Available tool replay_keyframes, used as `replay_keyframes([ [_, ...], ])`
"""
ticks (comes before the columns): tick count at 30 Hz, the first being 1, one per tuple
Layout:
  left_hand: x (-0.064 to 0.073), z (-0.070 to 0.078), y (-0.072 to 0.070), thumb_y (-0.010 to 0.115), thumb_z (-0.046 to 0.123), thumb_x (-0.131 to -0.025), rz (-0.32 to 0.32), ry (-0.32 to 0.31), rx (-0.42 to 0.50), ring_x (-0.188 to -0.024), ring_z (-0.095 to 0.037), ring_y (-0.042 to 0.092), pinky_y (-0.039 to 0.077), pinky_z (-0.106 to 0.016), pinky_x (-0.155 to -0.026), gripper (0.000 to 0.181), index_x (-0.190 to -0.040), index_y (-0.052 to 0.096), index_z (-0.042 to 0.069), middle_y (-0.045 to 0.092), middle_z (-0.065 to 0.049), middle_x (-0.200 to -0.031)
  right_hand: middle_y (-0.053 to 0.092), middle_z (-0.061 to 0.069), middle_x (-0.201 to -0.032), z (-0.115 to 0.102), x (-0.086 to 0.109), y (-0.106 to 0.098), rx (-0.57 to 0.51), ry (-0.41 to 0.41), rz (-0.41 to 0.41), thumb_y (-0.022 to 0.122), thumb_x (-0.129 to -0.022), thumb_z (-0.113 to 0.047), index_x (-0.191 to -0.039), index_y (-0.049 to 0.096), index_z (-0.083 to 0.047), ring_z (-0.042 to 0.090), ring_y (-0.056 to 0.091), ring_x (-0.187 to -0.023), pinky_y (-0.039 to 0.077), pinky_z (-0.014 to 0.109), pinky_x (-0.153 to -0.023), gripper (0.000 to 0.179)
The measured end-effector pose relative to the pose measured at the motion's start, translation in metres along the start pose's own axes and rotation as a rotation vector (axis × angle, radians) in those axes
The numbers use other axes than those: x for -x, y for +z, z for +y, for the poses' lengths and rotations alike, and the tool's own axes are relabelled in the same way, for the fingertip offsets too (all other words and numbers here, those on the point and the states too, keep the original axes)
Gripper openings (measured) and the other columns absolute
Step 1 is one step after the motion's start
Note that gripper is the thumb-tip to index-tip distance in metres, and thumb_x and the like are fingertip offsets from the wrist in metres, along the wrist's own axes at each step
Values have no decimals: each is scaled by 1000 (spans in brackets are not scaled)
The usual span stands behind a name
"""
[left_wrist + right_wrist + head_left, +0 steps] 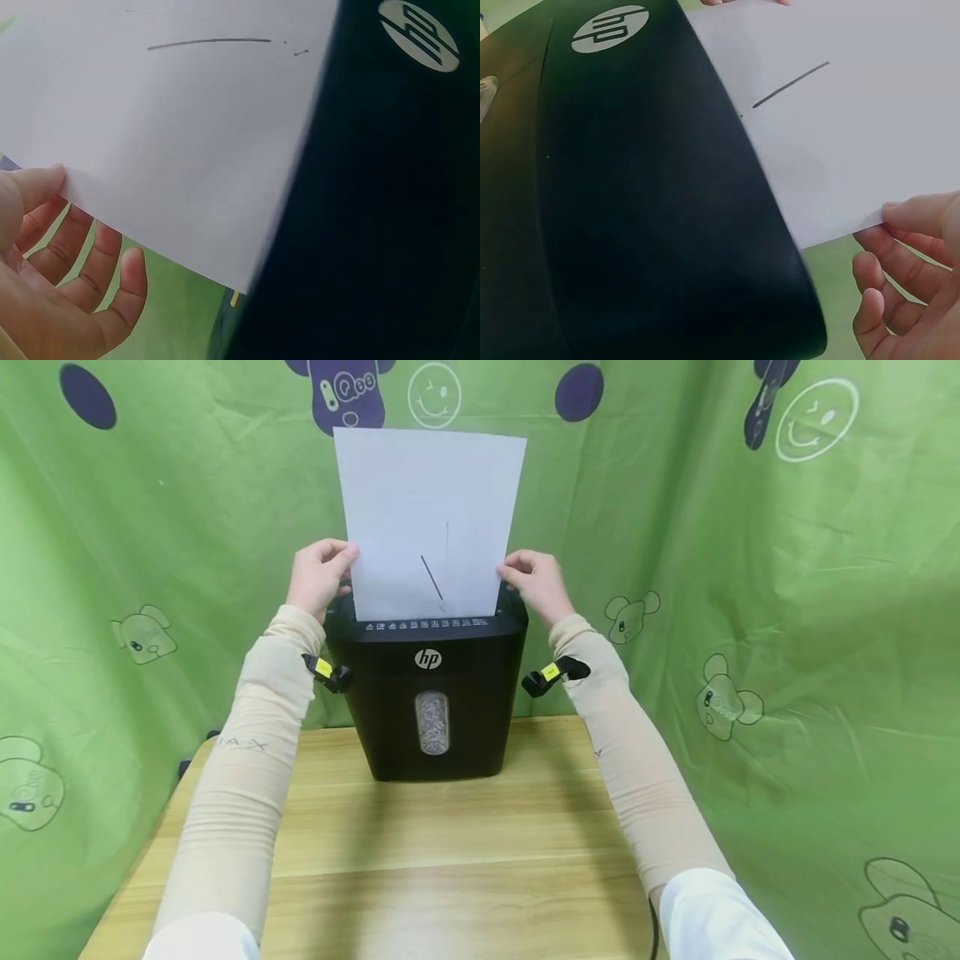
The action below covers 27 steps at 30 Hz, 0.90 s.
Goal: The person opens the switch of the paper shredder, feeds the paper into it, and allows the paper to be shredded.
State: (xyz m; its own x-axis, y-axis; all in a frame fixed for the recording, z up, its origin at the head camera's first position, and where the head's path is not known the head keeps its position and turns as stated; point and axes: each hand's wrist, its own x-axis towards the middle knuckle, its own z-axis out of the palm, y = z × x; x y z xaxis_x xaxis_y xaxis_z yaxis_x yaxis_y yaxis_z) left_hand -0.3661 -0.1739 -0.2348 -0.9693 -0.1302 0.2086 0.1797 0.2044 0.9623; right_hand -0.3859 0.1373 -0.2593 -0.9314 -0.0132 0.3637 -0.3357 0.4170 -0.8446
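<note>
A white sheet of paper (405,510) stands upright with its lower edge at the top of a black HP paper shredder (465,693). A dark pen stroke and a fainter line mark the sheet. My left hand (318,575) pinches its left edge between thumb and fingers, as the left wrist view also shows with the hand (67,270) low at the left. On the opposite edge my right hand (538,583) pinches the paper; in the right wrist view that hand (915,270) has its thumb on top. Whether the lower edge is inside the slot is hidden behind the front rim.
The shredder stands at the back of a wooden table (450,860). Paper shreds show through its small window (432,723). A green patterned curtain (750,568) hangs behind and at both sides. A dark cable (654,931) runs by the right sleeve.
</note>
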Motion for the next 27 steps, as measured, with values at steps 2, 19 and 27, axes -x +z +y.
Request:
replay_keyframes([
  [2, 0, -3, 0, 62, 29, -96, -2, 0, -24, -79, -9, 52, 52, -23, -72, 28, -116, 65, 9, 57, 8, -90, 68, 6, -93, 2, 1, 1, 5, 1, -7, 65, -94, -17, -103, 68, -1, 26, 61, -84, 51, 39, -83, 19],
  [19, 5, -5, 6, 67, 26, -92, -22, 22, -6, -79, -7, 52, 52, -30, -79, 24, -111, 66, 12, 60, 10, -94, 61, -5, -77, 2, 5, 1, -5, -25, 26, 68, -91, -19, -87, 64, -4, 11, 55, -72, 47, 27, -71, 17],
  [27, 6, -7, 8, 68, 26, -91, -33, 28, 1, -84, -7, 53, 51, -27, -77, 16, -104, 66, 16, 61, 12, -93, 59, -7, -74, 5, 5, 1, -12, -39, 37, 69, -91, -20, -84, 63, -5, 12, 57, -72, 47, 23, -67, 17],
])
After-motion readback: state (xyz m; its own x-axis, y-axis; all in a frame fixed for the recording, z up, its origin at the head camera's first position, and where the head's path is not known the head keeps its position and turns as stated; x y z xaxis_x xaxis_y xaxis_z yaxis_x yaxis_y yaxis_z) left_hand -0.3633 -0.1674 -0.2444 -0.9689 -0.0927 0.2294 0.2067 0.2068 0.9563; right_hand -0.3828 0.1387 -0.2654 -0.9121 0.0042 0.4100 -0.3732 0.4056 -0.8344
